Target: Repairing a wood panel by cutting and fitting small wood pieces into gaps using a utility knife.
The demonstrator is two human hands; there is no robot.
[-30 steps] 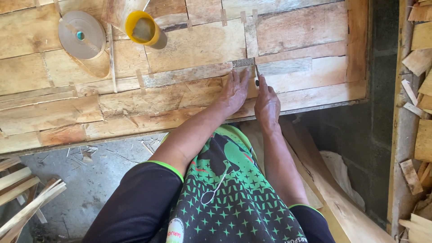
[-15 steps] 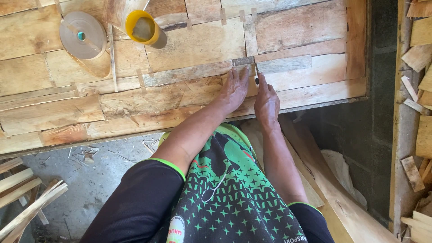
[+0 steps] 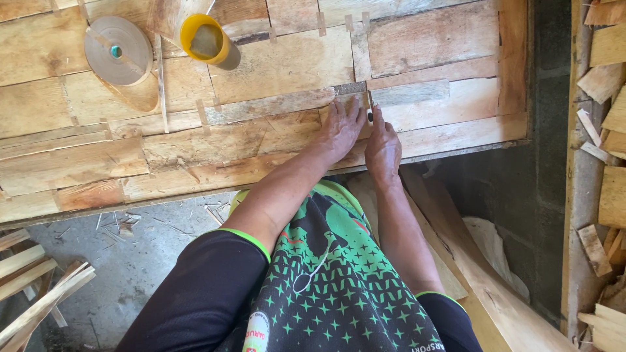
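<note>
My left hand [image 3: 342,130] lies flat, fingers spread, on a sheet of patched wood veneer [image 3: 274,78] that covers the workbench. Its fingertips press a grey veneer strip [image 3: 287,104]. Right beside it my right hand [image 3: 383,146] is closed around a small knife [image 3: 370,107], whose thin blade points away from me along the seam between two veneer pieces. The two hands almost touch.
A roll of brown paper tape [image 3: 119,51] and a yellow-rimmed cup [image 3: 207,40] stand at the far left of the bench. Loose veneer offcuts [image 3: 603,78] pile up on the right, wooden slats [image 3: 32,287] lie at the lower left, and a board [image 3: 482,280] leans below the bench.
</note>
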